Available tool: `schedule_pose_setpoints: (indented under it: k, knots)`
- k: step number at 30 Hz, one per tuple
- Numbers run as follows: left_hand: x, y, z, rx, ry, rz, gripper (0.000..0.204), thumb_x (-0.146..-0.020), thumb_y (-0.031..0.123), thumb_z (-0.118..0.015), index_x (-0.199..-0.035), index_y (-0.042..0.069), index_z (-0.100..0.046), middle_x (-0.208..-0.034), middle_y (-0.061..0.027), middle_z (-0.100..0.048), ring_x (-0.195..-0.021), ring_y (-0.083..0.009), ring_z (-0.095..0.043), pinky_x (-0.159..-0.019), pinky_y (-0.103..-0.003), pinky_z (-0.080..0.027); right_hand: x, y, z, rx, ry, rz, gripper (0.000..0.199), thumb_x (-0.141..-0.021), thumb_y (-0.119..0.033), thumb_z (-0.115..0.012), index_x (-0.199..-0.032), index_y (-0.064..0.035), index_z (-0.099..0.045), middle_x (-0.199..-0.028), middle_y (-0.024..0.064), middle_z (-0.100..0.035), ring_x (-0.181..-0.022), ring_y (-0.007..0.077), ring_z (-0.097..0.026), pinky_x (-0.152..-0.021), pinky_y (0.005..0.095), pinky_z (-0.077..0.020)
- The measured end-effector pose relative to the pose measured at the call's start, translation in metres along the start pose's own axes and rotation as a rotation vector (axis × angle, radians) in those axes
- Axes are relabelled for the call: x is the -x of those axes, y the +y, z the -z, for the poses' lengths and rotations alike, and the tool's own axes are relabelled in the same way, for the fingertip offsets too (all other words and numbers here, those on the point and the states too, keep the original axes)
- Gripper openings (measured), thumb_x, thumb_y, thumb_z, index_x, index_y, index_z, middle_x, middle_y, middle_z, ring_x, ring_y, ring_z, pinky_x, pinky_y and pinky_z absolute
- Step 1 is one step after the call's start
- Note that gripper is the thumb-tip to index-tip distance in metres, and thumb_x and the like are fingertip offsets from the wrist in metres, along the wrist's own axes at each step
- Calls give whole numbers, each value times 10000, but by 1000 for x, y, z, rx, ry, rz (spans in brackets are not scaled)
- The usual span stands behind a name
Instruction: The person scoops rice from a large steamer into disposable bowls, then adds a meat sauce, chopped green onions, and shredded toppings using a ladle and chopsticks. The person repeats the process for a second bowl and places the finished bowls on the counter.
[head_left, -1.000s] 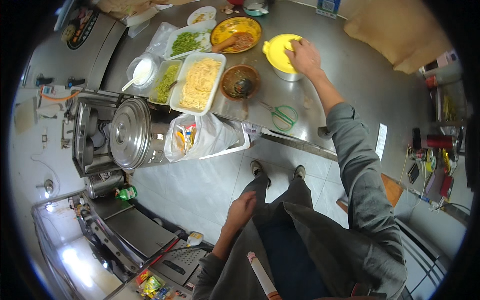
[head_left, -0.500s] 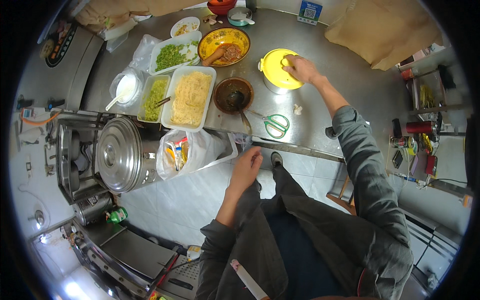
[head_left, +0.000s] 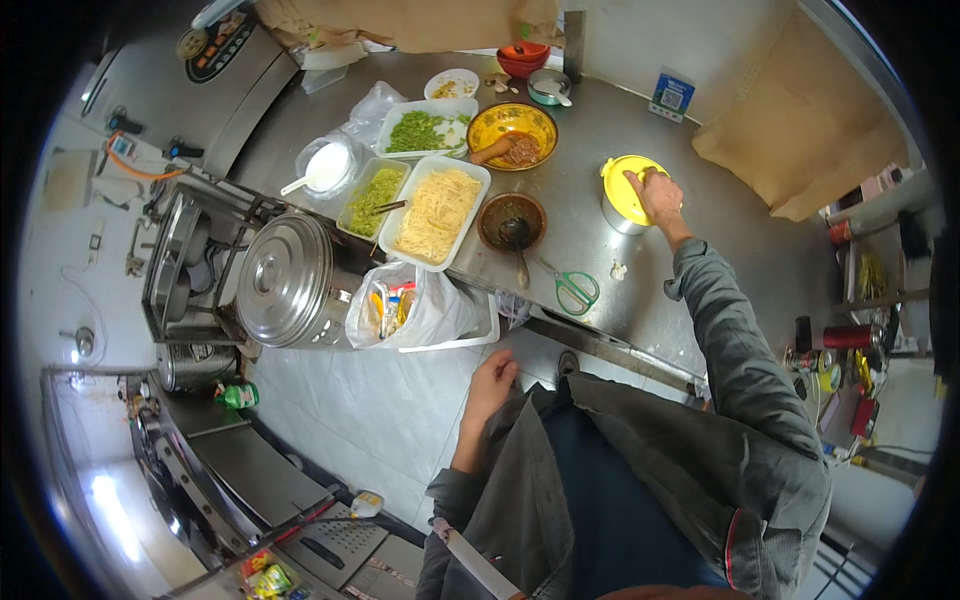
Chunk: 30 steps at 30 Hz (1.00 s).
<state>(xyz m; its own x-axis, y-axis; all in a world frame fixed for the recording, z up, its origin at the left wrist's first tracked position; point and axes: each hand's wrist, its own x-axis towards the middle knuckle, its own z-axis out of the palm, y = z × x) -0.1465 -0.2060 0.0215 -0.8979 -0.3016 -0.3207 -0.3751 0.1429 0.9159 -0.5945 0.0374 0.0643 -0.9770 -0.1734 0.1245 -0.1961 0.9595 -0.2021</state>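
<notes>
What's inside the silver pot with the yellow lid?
The yellow lid covers the silver pot, so whatever may be inside can't be seen. On top, you can see the person's right hand at the lid's knob, hiding part of the lid.

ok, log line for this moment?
right hand: on yellow lid of metal pot | left hand: off counter | green-handled scissors: on counter

Head camera, left one of worn pair. Looks steeply down and forward from above person's jacket (head_left: 665, 440). Wide fisheye, dark curved rim. Left hand (head_left: 491, 385) and right hand (head_left: 660, 196) both well apart from lens; cigarette (head_left: 480, 563), lower in frame than left hand, much nearer. Counter (head_left: 740, 270) beyond hands, floor (head_left: 335, 415) beside left hand.
</notes>
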Motion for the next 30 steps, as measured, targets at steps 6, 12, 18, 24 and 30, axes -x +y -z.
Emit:
schedule_pose_setpoints:
  k: [6,12,18,24,30]
  knots:
    - [42,-5,5,-49,59,156,357,-991,147,-633,-1294,-38,-594,-1046,-83,-700,-908,-118,-636,-824,-268,-512,-41,-2,-8,26,-6,-57,715,-920,-688,-498,-1040,-18,-717,-1026,237,-717,-965,399,-697,-849,477,-546]
    - [82,-20,13,33,87,233,383,-992,153,-626,-1320,-36,-570,-1032,-85,-692,-933,-128,-637,-847,-280,-513,-29,-41,-1,146,269,34,688,-859,-611,-629,-1136,19,-644,-1120,206,-640,-1040,393,-613,-890,500,-484]
    - [78,-43,59,-73,113,143,374,-955,215,-657,-1250,-12,-622,-1050,-169,-724,-971,-242,-707,-848,-336,-539,22,-108,-35,-270,74,234,475,-873,-336,-701,-1207,-10,-619,-1200,230,-622,-1091,368,-594,-905,465,-478]
    - [57,-66,130,-17,89,95,355,-982,175,-628,-1270,-32,-610,-1059,-116,-717,-943,-160,-665,-821,-289,-518,33,-155,-66,-690,-475,199,291,-862,-181,-638,-1069,21,-669,-810,122,-700,-704,238,-668,-661,371,-523]
    - [41,-111,205,24,119,194,349,-979,193,-627,-1248,-28,-622,-1019,-108,-708,-885,-154,-658,-806,-287,-517,132,-135,-56,-653,-667,-149,248,-816,-97,-601,-998,43,-695,-731,136,-687,-637,247,-658,-616,369,-527]
